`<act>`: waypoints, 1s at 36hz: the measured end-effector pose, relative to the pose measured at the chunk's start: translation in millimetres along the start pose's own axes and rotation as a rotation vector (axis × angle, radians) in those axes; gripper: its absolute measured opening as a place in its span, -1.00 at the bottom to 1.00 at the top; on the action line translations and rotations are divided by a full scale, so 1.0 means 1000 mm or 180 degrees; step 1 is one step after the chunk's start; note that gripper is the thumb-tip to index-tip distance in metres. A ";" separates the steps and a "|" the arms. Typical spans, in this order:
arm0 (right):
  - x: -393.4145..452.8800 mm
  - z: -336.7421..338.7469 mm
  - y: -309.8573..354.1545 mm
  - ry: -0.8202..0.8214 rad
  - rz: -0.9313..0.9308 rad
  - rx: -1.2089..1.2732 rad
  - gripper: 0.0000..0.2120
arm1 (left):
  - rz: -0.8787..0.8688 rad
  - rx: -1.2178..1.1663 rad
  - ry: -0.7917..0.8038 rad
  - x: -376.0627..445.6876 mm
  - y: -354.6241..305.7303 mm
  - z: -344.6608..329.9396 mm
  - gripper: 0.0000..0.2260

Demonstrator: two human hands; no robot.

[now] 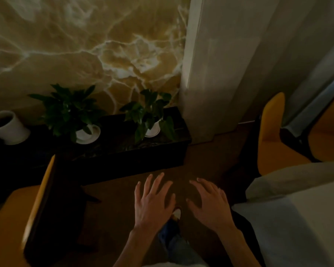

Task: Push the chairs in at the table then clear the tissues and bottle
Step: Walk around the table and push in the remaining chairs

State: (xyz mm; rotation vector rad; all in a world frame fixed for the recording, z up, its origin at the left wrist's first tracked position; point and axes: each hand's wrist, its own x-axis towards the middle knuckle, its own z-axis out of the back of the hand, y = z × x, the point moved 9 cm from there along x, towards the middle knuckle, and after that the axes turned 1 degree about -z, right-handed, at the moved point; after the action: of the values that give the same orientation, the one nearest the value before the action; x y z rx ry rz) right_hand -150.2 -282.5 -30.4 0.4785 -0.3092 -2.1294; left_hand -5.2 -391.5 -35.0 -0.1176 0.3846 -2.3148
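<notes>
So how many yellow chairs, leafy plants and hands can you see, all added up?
Yellow chairs: 3, one at the left, one at the right, one at the far right edge.
Leafy plants in white pots: 2, left and right.
Hands: 2, left hand and right hand, both empty.
Total: 7.

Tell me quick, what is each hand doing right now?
Left hand: open, fingers spread, holding nothing.
Right hand: open, fingers spread, holding nothing.
</notes>
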 end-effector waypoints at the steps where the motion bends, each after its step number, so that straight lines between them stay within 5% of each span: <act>1: 0.011 0.003 -0.002 -0.0024 -0.0036 0.0036 -0.41 | -0.0027 0.0009 0.0061 0.013 -0.001 -0.001 -0.55; 21: 0.228 0.110 -0.100 -0.0201 -0.0919 0.0314 -0.37 | -0.0757 0.0306 0.0068 0.293 -0.076 -0.010 -0.61; 36: 0.310 0.163 -0.219 -0.0440 -0.1876 0.0533 -0.38 | -0.1676 0.0355 0.0728 0.467 -0.199 -0.066 -0.49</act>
State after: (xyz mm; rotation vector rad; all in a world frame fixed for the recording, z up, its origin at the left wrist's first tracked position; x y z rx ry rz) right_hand -543.2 -410.1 -38.7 0.5703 -0.4716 -2.7312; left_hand -481.8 -578.8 -51.5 0.1178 0.3687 -2.8772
